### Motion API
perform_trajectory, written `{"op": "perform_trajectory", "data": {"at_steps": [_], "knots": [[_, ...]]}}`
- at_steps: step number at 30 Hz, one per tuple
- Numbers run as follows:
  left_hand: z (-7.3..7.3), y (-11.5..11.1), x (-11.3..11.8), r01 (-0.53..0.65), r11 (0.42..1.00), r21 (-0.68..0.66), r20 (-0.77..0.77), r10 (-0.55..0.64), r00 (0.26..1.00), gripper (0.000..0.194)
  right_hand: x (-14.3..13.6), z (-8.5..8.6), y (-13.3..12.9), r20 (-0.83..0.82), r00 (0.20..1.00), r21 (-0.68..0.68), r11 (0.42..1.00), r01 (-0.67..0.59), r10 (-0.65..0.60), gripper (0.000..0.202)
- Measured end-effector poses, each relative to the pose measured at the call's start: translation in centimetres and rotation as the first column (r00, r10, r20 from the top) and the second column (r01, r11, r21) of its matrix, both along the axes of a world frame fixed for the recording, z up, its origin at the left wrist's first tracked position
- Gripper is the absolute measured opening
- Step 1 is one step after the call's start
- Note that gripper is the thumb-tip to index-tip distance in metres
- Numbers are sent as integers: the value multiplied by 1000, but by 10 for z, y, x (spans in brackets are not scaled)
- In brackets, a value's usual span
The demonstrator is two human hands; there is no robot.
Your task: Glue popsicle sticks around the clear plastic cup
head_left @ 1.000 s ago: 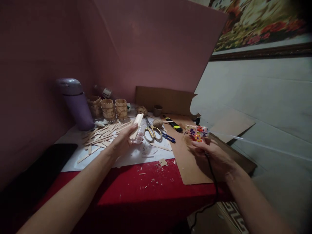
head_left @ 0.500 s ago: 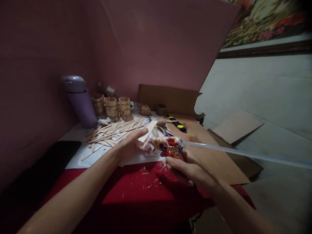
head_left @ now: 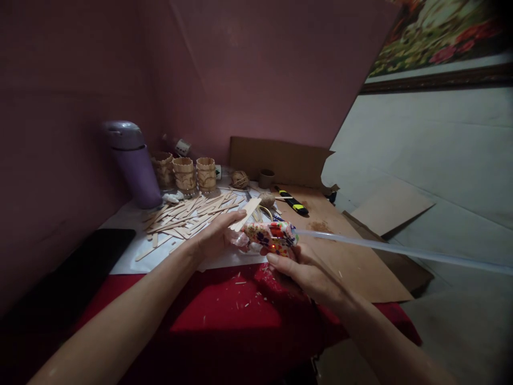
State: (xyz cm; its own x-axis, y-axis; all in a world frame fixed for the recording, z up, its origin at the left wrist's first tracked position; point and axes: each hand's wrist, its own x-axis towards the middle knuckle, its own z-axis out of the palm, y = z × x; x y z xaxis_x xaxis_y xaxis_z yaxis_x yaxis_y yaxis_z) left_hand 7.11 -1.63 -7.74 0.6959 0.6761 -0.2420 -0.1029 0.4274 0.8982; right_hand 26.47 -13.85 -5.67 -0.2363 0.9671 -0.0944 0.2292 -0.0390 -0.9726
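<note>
My left hand point(head_left: 218, 233) grips a clear plastic cup point(head_left: 239, 238) lying on its side, with pale wooden sticks point(head_left: 246, 213) along its upper surface. In my right hand point(head_left: 294, 267) is a flower-patterned glue gun point(head_left: 274, 235) with a small red light lit. Its front end meets the cup area near my left fingers; the exact contact is hidden. A long translucent glue stick point(head_left: 385, 246) runs out of the gun's back to the right. Beyond my left hand, many loose wooden sticks point(head_left: 188, 216) lie heaped on white paper point(head_left: 140, 243).
A purple bottle point(head_left: 136, 171) and stick-covered cups point(head_left: 206, 175) stand at the back left. Twine balls point(head_left: 240, 180), a small brown pot point(head_left: 266, 178) and a black-yellow cutter point(head_left: 294, 203) lie behind my hands. Cardboard point(head_left: 360, 267) covers the right side; red cloth point(head_left: 208, 315) hangs in front.
The glue gun has shifted slightly left, closer to my left hand and over the cup. My left hand keeps its grip on the cup and sticks.
</note>
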Motion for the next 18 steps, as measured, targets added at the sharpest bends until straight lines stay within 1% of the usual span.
{"op": "perform_trajectory", "data": {"at_steps": [5,9,13,18], "knots": [[2,-1,-1,28,999,27,25,-29,999,44,-1,1,1,3,1000,10,1000,-1,1,40],[1,-1,1,-11,1000,28,31,10,999,44,-3,1,2,-12,1000,-13,1000,-6,6,42],[-2,-1,3,-68,998,18,13,68,998,40,-4,1,3,-40,999,-9,1000,-1,1,42],[1,-2,3,-61,998,18,-4,61,998,39,-4,1,2,-28,1000,3,1000,-7,7,43]]}}
